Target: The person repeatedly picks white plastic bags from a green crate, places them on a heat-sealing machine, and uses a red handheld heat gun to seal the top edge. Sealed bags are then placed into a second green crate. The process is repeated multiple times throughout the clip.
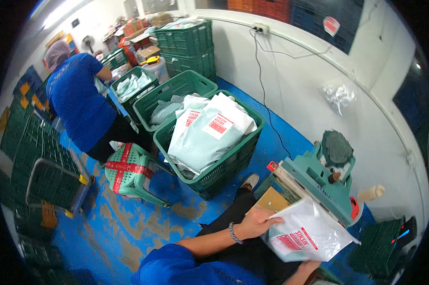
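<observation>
A white plastic packing bag (305, 232) with red print lies tilted over my lap, its upper edge against a green heat sealer (314, 183). Something pale green shows through its left part. My left hand (256, 224), a beaded bracelet at its wrist, is closed with thumb and fingers on the bag's left corner. At the bag's lower edge my right hand (310, 267) holds it from below; its fingertips are hidden behind the plastic. Beside my left hand a brown cardboard piece (273, 199) rests by the sealer.
Ahead stands a green crate (214, 179) heaped with filled bags (207, 135), with another crate (174, 88) behind it. A green stool (129, 168) with red tape is to the left. Further back a co-worker in blue (79, 99) bends over crates. A cable (266, 99) hangs down the right wall.
</observation>
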Available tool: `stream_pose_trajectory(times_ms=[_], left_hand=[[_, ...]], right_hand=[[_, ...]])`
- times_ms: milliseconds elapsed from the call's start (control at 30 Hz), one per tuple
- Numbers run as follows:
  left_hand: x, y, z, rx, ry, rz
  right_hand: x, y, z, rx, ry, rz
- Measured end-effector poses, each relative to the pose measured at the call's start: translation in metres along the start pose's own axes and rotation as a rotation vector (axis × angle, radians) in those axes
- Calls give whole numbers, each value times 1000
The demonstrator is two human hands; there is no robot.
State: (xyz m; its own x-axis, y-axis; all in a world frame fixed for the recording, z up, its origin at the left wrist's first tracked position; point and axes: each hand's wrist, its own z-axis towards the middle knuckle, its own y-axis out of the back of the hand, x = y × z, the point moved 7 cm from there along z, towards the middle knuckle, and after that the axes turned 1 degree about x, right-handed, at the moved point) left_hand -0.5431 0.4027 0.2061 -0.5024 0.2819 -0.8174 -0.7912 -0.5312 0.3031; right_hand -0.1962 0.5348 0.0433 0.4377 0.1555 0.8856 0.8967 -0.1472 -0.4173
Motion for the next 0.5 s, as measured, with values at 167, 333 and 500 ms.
stream_pose_trajectory(times_ms=[167, 333, 500], left_hand=[[15, 113, 48, -315, 144, 185], [4, 314, 112, -699, -187, 339], [65, 444, 108, -763, -6, 501]], right_hand=[[-44, 24, -31, 4, -65, -358], [-64, -2, -31, -55, 13, -466], [-70, -9, -19, -75, 72, -407]])
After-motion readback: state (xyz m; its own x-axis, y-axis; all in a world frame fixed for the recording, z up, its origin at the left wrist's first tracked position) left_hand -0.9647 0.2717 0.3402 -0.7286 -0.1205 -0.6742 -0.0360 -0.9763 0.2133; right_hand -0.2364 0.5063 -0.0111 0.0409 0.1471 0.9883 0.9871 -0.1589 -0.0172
